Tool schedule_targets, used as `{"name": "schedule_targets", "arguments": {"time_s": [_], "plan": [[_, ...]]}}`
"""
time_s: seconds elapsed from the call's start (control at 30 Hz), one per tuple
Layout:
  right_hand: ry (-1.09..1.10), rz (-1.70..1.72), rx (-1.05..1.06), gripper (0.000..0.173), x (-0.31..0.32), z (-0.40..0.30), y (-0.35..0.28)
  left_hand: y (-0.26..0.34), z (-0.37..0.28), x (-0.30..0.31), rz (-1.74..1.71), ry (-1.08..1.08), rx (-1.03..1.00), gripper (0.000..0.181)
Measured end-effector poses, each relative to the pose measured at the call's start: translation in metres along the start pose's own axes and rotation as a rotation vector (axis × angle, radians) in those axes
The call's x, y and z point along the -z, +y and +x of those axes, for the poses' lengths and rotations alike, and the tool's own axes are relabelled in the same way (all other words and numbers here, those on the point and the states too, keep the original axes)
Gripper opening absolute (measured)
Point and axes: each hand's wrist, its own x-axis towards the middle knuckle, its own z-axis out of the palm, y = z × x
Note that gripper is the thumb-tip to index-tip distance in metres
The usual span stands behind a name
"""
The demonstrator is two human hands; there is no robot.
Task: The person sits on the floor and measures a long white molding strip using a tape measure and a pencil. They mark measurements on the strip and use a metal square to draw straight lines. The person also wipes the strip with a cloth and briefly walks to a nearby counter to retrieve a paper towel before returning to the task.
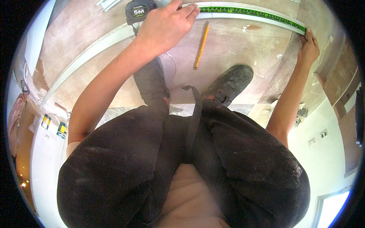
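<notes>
A black tape measure point(139, 12) sits at the top, left of centre, its green blade point(251, 12) drawn out to the right along a white strip point(228, 16). My left hand point(168, 27) is beside the tape's case, with its fingertips on the start of the visible blade and strip. At the far end, my right hand point(309, 47) pinches the blade's end and the strip between thumb and fingers. A yellow pencil point(202, 45) lies on the board floor below the strip, between my hands.
Another long white strip point(85, 54) runs down the left side. My dark shoes point(232, 82) stand on the dusty boards. Two green and yellow boxes point(62, 130) are at the far left. A pale wall with sockets point(323, 134) is at the right.
</notes>
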Motion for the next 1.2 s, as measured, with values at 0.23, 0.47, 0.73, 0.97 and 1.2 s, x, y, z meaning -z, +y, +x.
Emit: {"name": "schedule_targets", "arguments": {"time_s": [0.23, 0.47, 0.73, 0.97, 1.2], "plan": [[-0.044, -0.006, 0.011, 0.028, 0.001, 0.003, 0.002, -0.001, -0.001, 0.002, -0.008, -0.005, 0.013, 0.036], [-0.043, 0.012, 0.055, 0.028, 0.008, 0.004, 0.011, -0.032, -0.023, 0.018, -0.039, 0.073, 0.230, 0.048], [0.070, -0.042, 0.216, 0.028, -0.005, -0.007, 0.007, -0.050, -0.068, 0.010, -0.258, 0.058, 0.411, 0.059], [0.055, 0.080, 0.172, 0.028, 0.019, -0.024, 0.007, -0.024, -0.083, 0.036, -0.428, 0.077, 0.398, 0.047], [-0.162, -0.101, 0.026, 0.043, 0.035, -0.041, 0.015, 0.017, -0.123, 0.006, -0.373, -0.204, 0.517, 0.037]]}}
